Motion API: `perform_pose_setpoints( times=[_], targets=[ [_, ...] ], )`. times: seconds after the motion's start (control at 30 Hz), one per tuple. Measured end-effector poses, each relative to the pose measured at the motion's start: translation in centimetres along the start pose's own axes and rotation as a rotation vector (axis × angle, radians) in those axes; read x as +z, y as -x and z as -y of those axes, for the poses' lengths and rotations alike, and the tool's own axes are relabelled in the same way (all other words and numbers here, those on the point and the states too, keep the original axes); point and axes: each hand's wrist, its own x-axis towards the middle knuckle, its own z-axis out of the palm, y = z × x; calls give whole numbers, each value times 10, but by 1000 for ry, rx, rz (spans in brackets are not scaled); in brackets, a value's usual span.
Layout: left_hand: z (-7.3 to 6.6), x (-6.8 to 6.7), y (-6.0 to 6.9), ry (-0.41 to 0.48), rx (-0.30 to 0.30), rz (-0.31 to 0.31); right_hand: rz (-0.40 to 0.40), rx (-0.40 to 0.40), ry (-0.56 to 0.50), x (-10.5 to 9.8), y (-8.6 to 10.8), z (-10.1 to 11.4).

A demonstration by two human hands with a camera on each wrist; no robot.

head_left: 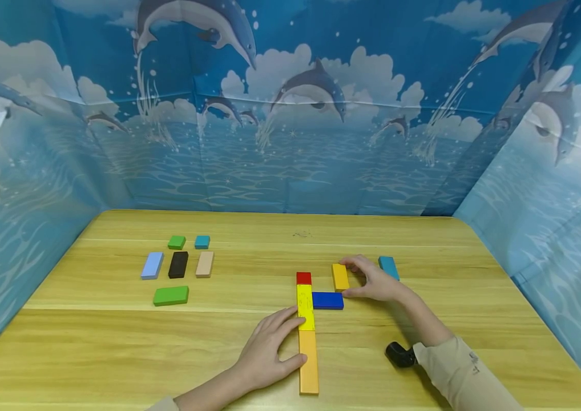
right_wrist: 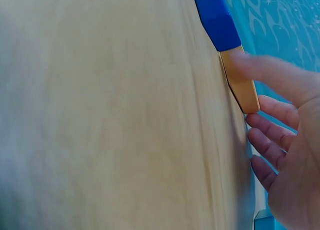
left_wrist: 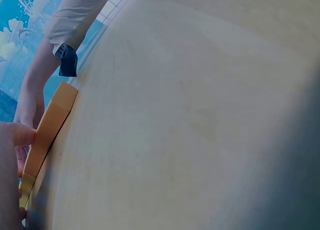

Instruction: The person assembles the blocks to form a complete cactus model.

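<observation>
In the head view, a column of a red block [head_left: 303, 278], a yellow block [head_left: 305, 297] and a long orange block [head_left: 309, 377] lies end to end. My left hand [head_left: 272, 348] rests beside it, fingertips touching the yellow block and thumb against the orange block [left_wrist: 50, 132]. A dark blue block [head_left: 327, 301] sticks out rightward from the yellow one. My right hand [head_left: 375, 281] pinches an amber block [head_left: 340, 277] between thumb and index finger, just beyond the blue block's right end. In the right wrist view the thumb lies over the amber block [right_wrist: 241, 89].
To the right of my right hand lies a teal block [head_left: 388, 267]. At left are a light blue block [head_left: 152, 265], a black block [head_left: 178, 265], a tan block [head_left: 205, 265], a larger green block [head_left: 171, 295] and two small blocks. A black wrist device [head_left: 400, 355] juts from the right sleeve.
</observation>
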Motion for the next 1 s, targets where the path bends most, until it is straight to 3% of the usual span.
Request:
perform_pose_setpoints(
  times=[0.23,1.0],
  targets=[
    [0,0,0,-3,4,-6,17,-1,-82,-3,2,0],
    [0,0,0,4,-3,-4,5,-11,-63,1,0,1]
  ],
)
